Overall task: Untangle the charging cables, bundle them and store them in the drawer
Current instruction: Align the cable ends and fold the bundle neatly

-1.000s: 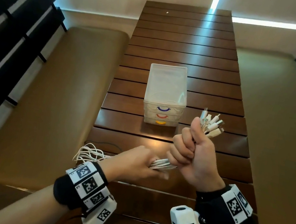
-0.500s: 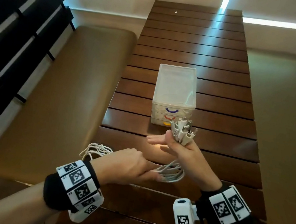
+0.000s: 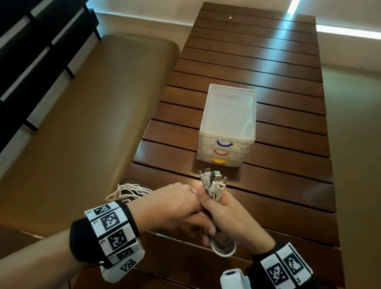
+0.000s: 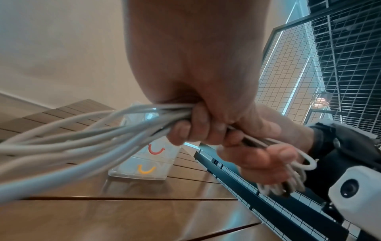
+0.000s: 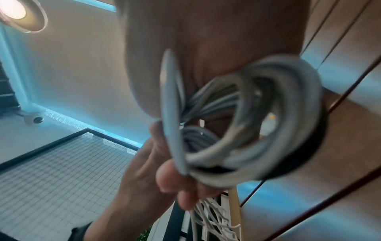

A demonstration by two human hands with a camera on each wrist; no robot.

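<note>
Left hand moved up against right hand; cables now looped below right fist.

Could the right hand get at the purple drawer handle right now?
Probably not yet: the right hand grips the cables, as does the left hand. The path to the purple handle looks otherwise free.

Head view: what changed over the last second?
The left hand moved right until it met the right hand, feeding the white cables into a loop below it. Both still grip them. The drawer unit stayed shut on the table.
</note>
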